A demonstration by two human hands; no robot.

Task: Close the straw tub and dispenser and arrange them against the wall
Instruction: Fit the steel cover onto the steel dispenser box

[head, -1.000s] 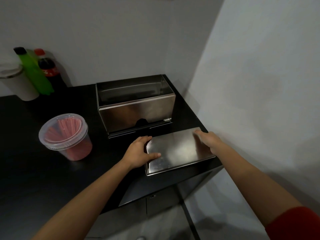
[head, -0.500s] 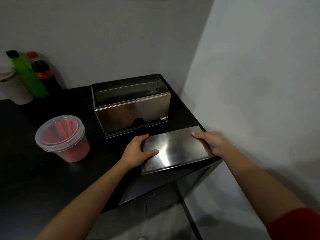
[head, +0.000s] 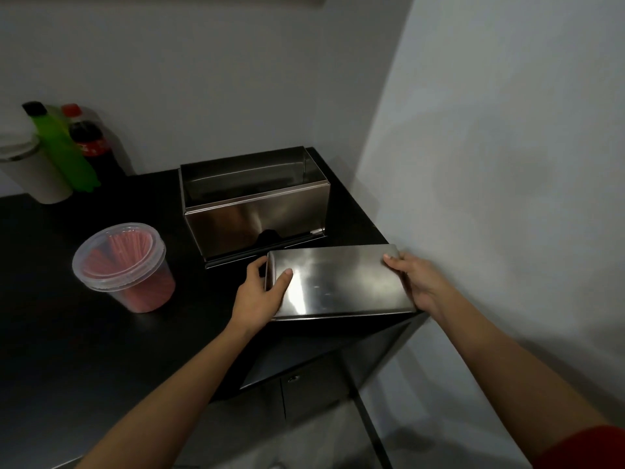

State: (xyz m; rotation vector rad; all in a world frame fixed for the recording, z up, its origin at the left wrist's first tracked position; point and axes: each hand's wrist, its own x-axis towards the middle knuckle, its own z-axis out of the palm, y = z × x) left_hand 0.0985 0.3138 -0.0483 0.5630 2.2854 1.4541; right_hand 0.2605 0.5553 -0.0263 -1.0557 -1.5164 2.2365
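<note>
A steel straw dispenser (head: 257,218) stands open-topped on the black counter (head: 67,333), near the back right corner. Just in front of it I hold its flat steel lid (head: 341,282) by both short ends. My left hand (head: 260,292) grips the left end, thumb on top. My right hand (head: 419,282) grips the right end, close to the side wall. The lid looks lifted slightly off the counter's front corner. A clear plastic tub (head: 125,265) of red straws stands to the left with its transparent lid on.
At the back left stand a green bottle (head: 64,154), a dark cola bottle (head: 91,143) and a white container (head: 30,170) against the back wall. The white side wall (head: 490,198) runs along the counter's right edge. Cabinet doors (head: 304,390) show below the counter.
Both hands have raised the steel lid off the counter's front corner and turned it more square to the dispenser. The dispenser and tub have not moved.
</note>
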